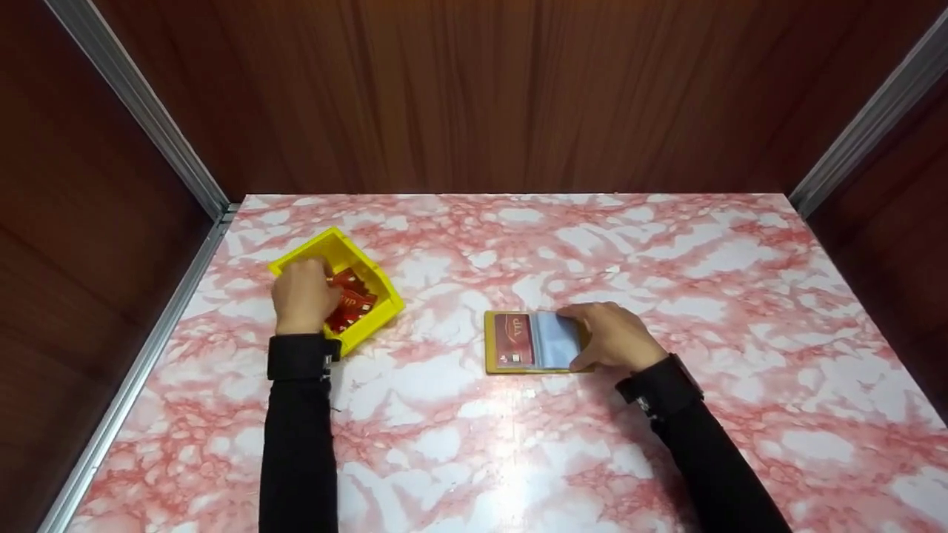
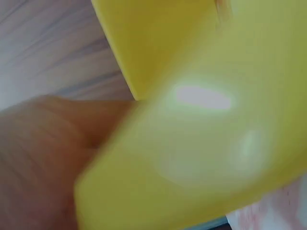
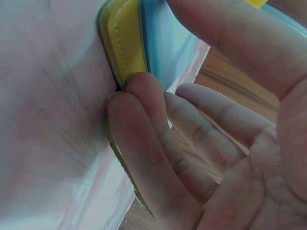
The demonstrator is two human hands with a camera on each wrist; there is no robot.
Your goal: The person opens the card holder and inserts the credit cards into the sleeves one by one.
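A yellow bin [image 1: 385, 314] stands at the left, with several red cards [image 1: 354, 302] marked VIP inside. My left hand [image 1: 302, 292] reaches over its left side into it, beside the cards; its fingertips are hidden. In the left wrist view the bin's blurred wall [image 2: 201, 143] covers most of the work. At the centre lies an open yellow card holder [image 1: 490, 344] with clear plastic sleeves [image 1: 555, 340]. A red card [image 1: 515, 340] sits in its left sleeve. My right hand [image 1: 615, 337] grips the holder's right part, fingers at its edge and thumb across the sleeves.
The table [image 1: 444, 459] has a red and white marbled top. Brown wood-grain panels [image 1: 503, 96] rise at the back and both sides, with metal rails [image 1: 141, 104] in the corners.
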